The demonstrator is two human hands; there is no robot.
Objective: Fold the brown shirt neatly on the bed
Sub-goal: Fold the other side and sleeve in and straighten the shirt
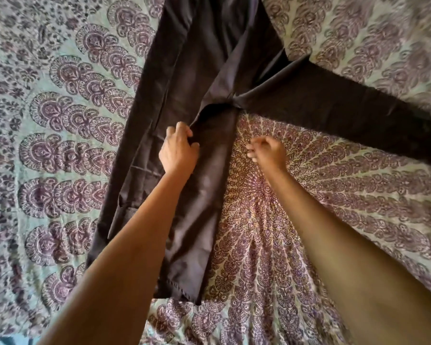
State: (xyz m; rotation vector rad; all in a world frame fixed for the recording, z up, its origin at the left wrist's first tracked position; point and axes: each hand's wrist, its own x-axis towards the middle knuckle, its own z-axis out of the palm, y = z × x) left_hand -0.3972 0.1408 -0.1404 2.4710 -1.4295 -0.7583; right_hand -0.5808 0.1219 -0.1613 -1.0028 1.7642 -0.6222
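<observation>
The brown shirt (204,70) lies flat on the bed, its body folded into a long narrow strip that runs from the top of the view down to a hem near the bottom middle. One sleeve (339,105) stretches out to the right across the bedspread. My left hand (178,150) pinches the folded edge of the cloth near the armpit. My right hand (266,151) hovers just right of the strip over the bedspread, fingers loosely curled and blurred, with nothing in it.
A patterned bedspread (60,135) in pale green with purple paisley motifs covers the whole bed under and around the shirt. Both of my bare forearms reach in from the bottom of the view.
</observation>
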